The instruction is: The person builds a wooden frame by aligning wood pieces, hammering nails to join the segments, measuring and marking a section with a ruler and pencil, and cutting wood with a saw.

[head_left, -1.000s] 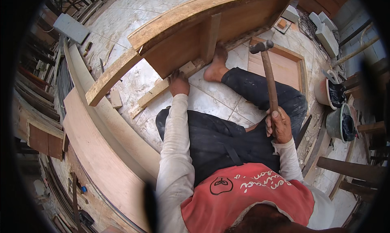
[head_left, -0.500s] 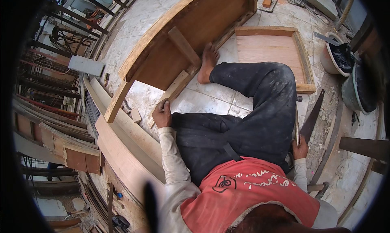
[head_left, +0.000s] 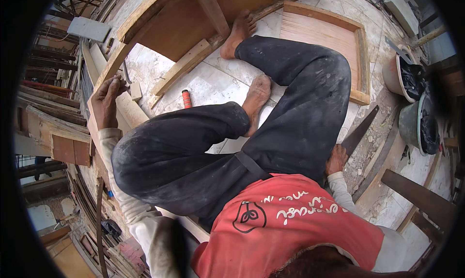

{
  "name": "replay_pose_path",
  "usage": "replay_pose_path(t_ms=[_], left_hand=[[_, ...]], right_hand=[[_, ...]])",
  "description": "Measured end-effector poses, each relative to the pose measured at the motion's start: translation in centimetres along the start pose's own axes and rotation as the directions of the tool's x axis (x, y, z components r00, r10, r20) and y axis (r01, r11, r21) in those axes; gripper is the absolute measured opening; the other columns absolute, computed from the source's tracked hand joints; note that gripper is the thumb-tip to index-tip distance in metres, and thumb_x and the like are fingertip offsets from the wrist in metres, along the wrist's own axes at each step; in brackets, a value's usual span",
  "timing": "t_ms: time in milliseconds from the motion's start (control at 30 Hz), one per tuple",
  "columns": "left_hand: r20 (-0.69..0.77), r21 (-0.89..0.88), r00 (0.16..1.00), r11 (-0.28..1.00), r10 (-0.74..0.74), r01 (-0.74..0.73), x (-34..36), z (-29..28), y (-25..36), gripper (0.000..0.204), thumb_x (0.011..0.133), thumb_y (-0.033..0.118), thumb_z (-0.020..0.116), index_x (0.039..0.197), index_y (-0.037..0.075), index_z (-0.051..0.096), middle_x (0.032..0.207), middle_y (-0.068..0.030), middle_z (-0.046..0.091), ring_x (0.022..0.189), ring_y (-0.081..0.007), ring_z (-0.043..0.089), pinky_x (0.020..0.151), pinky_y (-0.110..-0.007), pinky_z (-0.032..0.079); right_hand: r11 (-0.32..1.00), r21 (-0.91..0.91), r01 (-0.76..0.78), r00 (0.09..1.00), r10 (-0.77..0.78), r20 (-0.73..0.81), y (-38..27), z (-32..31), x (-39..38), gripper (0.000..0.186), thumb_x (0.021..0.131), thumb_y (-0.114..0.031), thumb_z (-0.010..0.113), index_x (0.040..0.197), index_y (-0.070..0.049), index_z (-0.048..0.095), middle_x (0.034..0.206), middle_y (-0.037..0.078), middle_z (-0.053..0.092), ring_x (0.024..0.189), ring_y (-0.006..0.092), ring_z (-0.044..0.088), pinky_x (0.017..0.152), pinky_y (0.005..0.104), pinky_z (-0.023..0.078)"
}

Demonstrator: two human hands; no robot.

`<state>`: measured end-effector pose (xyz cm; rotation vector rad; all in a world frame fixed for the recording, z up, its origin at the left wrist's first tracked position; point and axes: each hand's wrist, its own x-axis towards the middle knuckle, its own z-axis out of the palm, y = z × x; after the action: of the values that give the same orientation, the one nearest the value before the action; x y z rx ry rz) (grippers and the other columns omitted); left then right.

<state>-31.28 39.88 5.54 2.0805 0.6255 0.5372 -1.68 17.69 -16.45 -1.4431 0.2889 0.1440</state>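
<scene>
My left hand is raised beside the wooden leg of the large tilted panel, fingertips pinched on something small I cannot make out. My right hand is low beside my thigh, fingers curled near the handle end of a handsaw; what it holds is hidden, and the hammer is out of sight. My bare feet are between the panel and my body. A pale batten lies along the panel's lower edge, and an orange-red cylindrical object lies by my left leg.
A shallow plywood frame lies at upper right. Two buckets with black plastic stand at right. A grey block sits upper left. Stacked boards line the left side, and loose dark planks lie at lower right.
My left hand has left the batten and risen leftward to the leg. My right hand has lowered, with the hammer no longer visible. My left leg is drawn up, revealing its foot.
</scene>
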Motion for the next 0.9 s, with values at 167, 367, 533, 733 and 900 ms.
replay_pose_path(t_ms=[167, 367, 533, 733, 900], left_hand=[[0.683, -0.1, 0.73, 0.992, 0.013, 0.075, -7.7, 3.9, 4.9, 0.032, 0.098, 0.02, 0.067, 0.118, -0.004, 0.069, 0.111, -0.0134, 0.072, 0.108, -0.0207, 0.067, 0.098, -0.035, 0.049], [0.868, -0.294, 0.421, 0.956, 0.264, 0.006, -8.8, 3.4, 4.7, 0.027, 0.091, 0.013, 0.073, 0.112, -0.005, 0.072, 0.109, -0.0205, 0.072, 0.105, -0.0313, 0.07, 0.095, -0.04, 0.051], [0.908, -0.302, 0.268, 0.947, 0.32, -0.109, -5.6, 6.8, 3.5, 0.026, 0.093, 0.017, 0.072, 0.112, -0.001, 0.072, 0.107, -0.0186, 0.071, 0.102, -0.0334, 0.069, 0.091, -0.041, 0.052], [0.934, -0.343, 0.005, 0.905, 0.356, -0.252, -0.8, 12.3, 1.9, 0.025, 0.091, 0.018, 0.073, 0.112, 0.004, 0.072, 0.106, -0.0162, 0.071, 0.098, -0.0334, 0.069, 0.088, -0.038, 0.053], [0.908, -0.384, 0.232, 0.915, 0.349, 0.123, 5.5, 17.6, -2.6, 0.025, 0.092, 0.016, 0.074, 0.112, 0.0, 0.073, 0.106, -0.0111, 0.073, 0.104, -0.0206, 0.068, 0.093, -0.033, 0.05]], right_hand=[[0.999, -0.015, 0.043, 0.998, -0.044, -0.052, 3.7, 0.8, 3.2, 0.077, 0.105, -0.059, 0.016, 0.16, -0.005, 0.015, 0.171, 0.011, 0.006, 0.158, 0.024, 0.002, 0.128, 0.0364, 0.004], [0.957, -0.113, 0.269, 0.956, -0.251, 0.153, 4.0, -0.2, -3.9, 0.081, 0.104, -0.062, 0.017, 0.158, -0.002, 0.022, 0.169, 0.015, 0.013, 0.157, 0.0262, 0.008, 0.127, 0.0378, 0.007], [0.866, -0.5, 0.016, 1.0, -0.012, 0.011, 11.3, -4.9, -16.3, 0.06, 0.105, -0.047, 0.028, 0.146, -0.005, 0.04, 0.15, 0.016, 0.044, 0.143, 0.0307, 0.033, 0.12, 0.0438, 0.023], [0.783, -0.621, -0.037, 0.994, 0.093, 0.058, 14.5, -10.1, -22.4, 0.057, 0.104, -0.044, 0.033, 0.143, -0.004, 0.042, 0.145, 0.015, 0.047, 0.136, 0.0297, 0.037, 0.115, 0.0427, 0.027], [0.748, -0.657, -0.089, 0.986, 0.158, 0.046, 13.8, -10.8, -21.8, 0.055, 0.103, -0.042, 0.038, 0.141, -0.003, 0.045, 0.14, 0.015, 0.05, 0.131, 0.0288, 0.041, 0.11, 0.0418, 0.03]])
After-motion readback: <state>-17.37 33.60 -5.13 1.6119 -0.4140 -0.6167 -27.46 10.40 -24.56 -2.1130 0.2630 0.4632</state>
